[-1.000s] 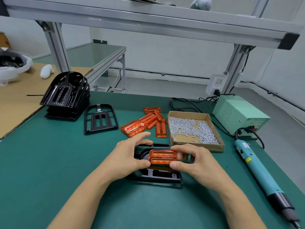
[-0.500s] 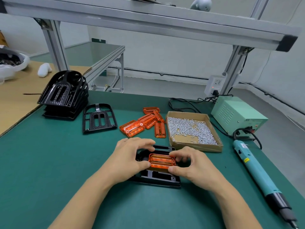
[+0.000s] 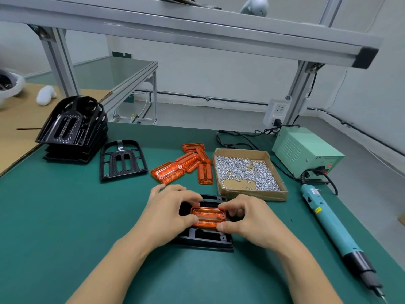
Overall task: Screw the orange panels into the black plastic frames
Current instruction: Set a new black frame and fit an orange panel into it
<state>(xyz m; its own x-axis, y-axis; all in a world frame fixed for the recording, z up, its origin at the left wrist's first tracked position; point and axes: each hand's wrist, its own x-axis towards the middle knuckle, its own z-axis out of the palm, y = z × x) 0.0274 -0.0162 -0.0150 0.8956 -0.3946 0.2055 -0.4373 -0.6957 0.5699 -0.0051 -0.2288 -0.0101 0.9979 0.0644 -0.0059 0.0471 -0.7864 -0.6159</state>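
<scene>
Both hands pinch one orange panel

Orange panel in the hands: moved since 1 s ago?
Yes. The orange panel, pinched by the left hand and right hand, has dropped lower into the black frame, judged against the screw box.

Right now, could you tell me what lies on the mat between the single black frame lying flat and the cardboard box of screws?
In the head view, a loose pile of orange panels lies between the flat black frame and the screw box.
</scene>
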